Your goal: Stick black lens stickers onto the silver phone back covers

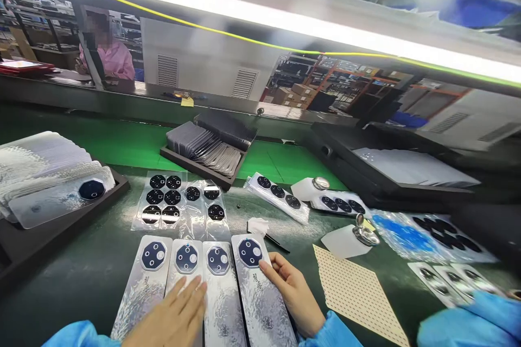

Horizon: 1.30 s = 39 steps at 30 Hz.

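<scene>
Several silver phone back panels lie side by side in front of me, each with a dark octagonal camera area near its top. My left hand point(173, 309) lies flat, fingers stretched out, over the second panel from the left point(186, 271), covering its lower part. My right hand point(291, 290) grips the rightmost panel point(262, 293) by its right edge, thumb on top beside the camera octagon. Between them rests another panel point(223, 303), and the leftmost panel point(144, 293) is partly under my left hand. Beyond the panels lie clear sheets of black octagonal stickers point(163, 198).
Trays of stacked panels stand at left point(109, 200), centre back point(195, 162) and right point(407, 192). White pump bottles point(344, 241), a dotted beige sheet point(358, 293) and a black stick point(277, 243) lie nearby. A co-worker's blue sleeve point(468, 322) is at right; another person sits far back.
</scene>
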{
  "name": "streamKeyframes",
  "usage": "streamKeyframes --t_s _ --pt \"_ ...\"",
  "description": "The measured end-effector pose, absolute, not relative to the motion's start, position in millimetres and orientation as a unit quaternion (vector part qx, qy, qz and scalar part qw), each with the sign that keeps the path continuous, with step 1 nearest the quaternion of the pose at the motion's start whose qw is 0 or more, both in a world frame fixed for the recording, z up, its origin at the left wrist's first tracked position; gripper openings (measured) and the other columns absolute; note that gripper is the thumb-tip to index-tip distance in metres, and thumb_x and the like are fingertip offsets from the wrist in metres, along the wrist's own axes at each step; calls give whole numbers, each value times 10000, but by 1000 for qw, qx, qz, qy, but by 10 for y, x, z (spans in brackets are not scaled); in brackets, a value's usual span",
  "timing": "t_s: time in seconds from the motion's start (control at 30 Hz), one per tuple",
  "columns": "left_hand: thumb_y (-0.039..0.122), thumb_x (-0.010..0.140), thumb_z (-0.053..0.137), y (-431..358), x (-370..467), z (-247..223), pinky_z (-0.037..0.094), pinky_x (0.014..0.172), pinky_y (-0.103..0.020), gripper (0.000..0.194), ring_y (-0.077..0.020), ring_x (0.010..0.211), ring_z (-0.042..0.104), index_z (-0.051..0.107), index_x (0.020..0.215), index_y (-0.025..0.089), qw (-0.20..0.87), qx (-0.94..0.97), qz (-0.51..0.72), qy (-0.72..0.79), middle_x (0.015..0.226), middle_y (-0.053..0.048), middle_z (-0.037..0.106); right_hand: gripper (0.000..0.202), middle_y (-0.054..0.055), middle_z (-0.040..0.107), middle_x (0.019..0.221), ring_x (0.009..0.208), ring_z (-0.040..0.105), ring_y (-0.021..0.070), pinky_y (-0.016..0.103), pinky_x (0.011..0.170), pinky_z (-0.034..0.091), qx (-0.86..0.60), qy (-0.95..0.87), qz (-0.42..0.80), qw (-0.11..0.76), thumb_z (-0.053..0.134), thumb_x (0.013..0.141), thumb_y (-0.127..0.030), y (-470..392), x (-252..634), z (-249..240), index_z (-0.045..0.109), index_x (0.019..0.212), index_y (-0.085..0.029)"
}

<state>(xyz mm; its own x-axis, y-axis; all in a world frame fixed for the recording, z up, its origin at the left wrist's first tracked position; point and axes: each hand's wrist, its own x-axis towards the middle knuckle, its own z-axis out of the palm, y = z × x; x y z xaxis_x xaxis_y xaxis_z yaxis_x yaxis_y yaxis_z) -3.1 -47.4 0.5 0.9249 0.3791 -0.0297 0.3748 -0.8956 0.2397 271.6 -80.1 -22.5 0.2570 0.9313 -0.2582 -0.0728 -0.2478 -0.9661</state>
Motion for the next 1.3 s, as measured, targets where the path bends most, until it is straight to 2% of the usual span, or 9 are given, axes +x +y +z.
streamKeyframes --t_s 0.17,0.33,0.43,0.53,0.6,0.67,0.9,1.07,1.3 --pt "448 897 569 -472 333 -142 379 1102 -432 636 -324 1343 403 474 1351 13 133 984 -3 120 1428 -234 399 481 -5 625 672 640 584 181 275 608 439 -621 -410 475 470 709 722 -558 -797 2865 -371 624 1014 -185" --pt "435 863 625 -449 409 -195 406 1069 -430 601 -326 1284 486 535 1316 50 109 985 22 129 1378 -222 494 509 -80 482 511 463 495 154 246 497 329 -716 -525 298 350 639 805 -474 -865 2908 -448 552 1253 -248" --pt "419 905 568 -425 522 -133 413 1043 -435 501 -326 1235 533 604 1239 47 98 988 40 113 1294 -218 582 394 -41 551 548 486 535 173 260 485 351 -738 -587 160 292 631 821 -437 -886 2936 -378 623 1179 -273" --pt "446 946 476 -397 709 -116 399 1050 -402 536 -291 1235 532 556 1285 37 95 991 64 73 1308 -198 578 221 41 670 816 756 617 214 292 656 471 -676 -672 73 293 530 905 -302 -861 2928 -299 650 1086 -267" --pt "492 944 449 -376 815 -152 381 1064 -395 601 -291 1247 521 530 1300 15 80 992 82 56 1339 -203 549 297 61 669 994 944 596 216 313 811 488 -618 -721 62 307 433 906 -134 -825 2915 -300 627 1097 -251" --pt "516 940 436 -355 877 -201 383 1062 -397 625 -304 1240 529 546 1270 -4 55 994 85 47 1337 -212 547 428 67 647 1039 1005 577 202 308 855 491 -585 -742 69 320 388 838 -15 -787 2911 -351 598 1142 -230" --pt "357 992 368 -313 910 -243 460 986 -372 449 -288 1148 606 602 1174 20 -13 994 107 20 1260 -181 617 550 49 645 974 952 578 192 303 817 463 -578 -764 44 284 387 728 62 -708 2923 -443 560 1169 -218" --pt "120 955 360 -366 953 -369 459 969 -359 321 -261 1116 623 628 1119 53 -40 985 161 48 1214 -139 657 380 20 694 1095 945 577 184 292 769 385 -553 -795 -13 251 385 781 60 -661 2866 -346 555 978 -218" --pt "171 935 480 -403 937 -488 414 996 -351 232 -225 1105 606 644 1079 91 -65 967 232 78 1181 -97 678 279 16 714 1013 833 569 173 308 710 328 -595 -754 -71 271 372 875 2 -689 2815 -390 545 948 -203"
